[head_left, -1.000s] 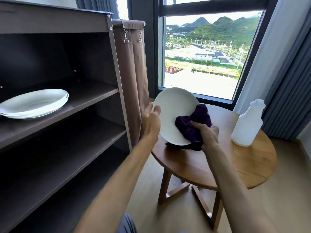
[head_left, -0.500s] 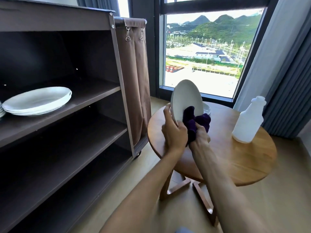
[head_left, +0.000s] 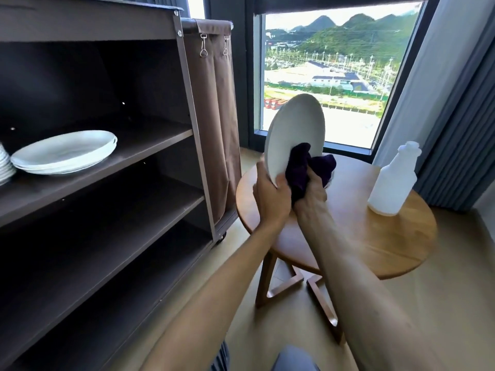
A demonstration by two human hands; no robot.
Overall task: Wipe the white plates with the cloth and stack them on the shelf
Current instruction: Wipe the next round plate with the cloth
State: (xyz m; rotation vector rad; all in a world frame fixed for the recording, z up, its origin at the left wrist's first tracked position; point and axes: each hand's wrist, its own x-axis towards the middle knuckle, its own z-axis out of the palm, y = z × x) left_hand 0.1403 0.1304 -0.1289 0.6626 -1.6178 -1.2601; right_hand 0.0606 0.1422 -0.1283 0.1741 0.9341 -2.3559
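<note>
Above the round desk (head_left: 375, 236), the left hand (head_left: 272, 199) grips a plate (head_left: 294, 132) by its lower rim, nearly on edge. The right hand (head_left: 312, 194) clutches the cloth (head_left: 304, 167) against its face. Good wiping likely needs firm support and full strokes.

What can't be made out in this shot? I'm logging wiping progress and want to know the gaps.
Head view:
- Far face of the held plate: turned away.
- Right hand fingers: buried in the purple cloth.
- What lies on the table behind plate and cloth: hidden.
- White stack on the shelf: cut off by the left edge.
</note>
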